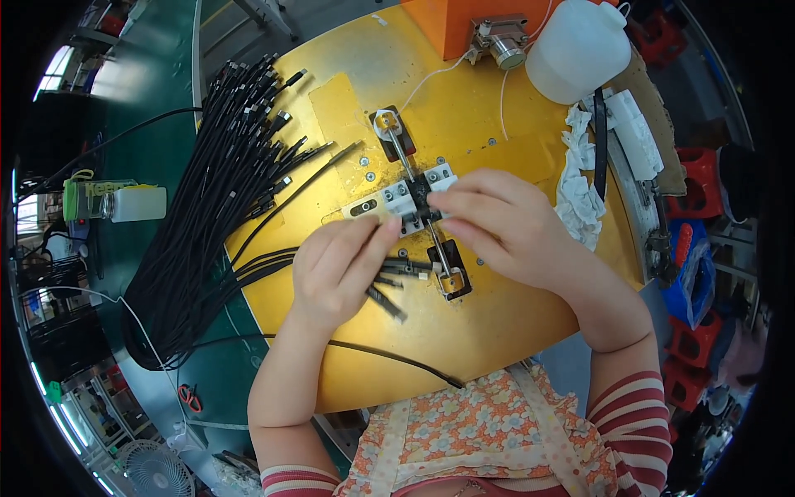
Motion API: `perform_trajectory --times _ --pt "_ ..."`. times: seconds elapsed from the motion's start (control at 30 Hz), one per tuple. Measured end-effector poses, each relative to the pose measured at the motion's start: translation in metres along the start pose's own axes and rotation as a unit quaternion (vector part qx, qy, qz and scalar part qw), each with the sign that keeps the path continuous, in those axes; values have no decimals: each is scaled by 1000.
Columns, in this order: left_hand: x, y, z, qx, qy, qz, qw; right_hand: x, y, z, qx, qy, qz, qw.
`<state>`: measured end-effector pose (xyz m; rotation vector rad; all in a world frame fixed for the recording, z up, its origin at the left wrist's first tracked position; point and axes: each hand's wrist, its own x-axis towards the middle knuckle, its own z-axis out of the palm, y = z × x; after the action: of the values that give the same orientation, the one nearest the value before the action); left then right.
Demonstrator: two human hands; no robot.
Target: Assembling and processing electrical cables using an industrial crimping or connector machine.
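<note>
My left hand (335, 269) is closed around several black cables (273, 261), whose connector ends (407, 267) stick out past the palm. Its thumb and forefinger are pinched at the left side of a small metal fixture (393, 199). At the fixture's middle sits a dark block (420, 195), with a metal rod running through the line of it on both sides. My right hand (509, 224) is closed, its fingertips against the right side of that block. Whatever lies between those fingertips is hidden. One more cable end (389, 305) hangs blurred below my left hand.
A thick bundle of black cables (199, 199) lies at the left, across the yellow worktop (513, 331) and green table (153, 273). A loose cable (397, 358) runs along the near edge. A white jug (580, 54), crumpled white paper (580, 190) and red-handled scissors (190, 398) are around.
</note>
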<state>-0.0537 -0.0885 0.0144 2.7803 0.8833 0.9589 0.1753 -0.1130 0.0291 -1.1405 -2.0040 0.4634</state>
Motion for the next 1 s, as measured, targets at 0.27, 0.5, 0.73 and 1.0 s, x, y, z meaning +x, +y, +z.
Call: perform_trajectory --times 0.27,0.5,0.73,1.0 --pt "-11 5 -13 72 117 148 979 -7 -11 -5 174 -2 -49 984" --pt "-11 4 -16 51 123 156 979 -7 -14 -7 165 -2 -89 982" --pt "-12 7 -16 -27 72 100 992 -8 -18 -8 225 -46 -27 973" --pt "-12 10 -17 -32 33 118 992 -10 -22 -7 521 -108 232 814"
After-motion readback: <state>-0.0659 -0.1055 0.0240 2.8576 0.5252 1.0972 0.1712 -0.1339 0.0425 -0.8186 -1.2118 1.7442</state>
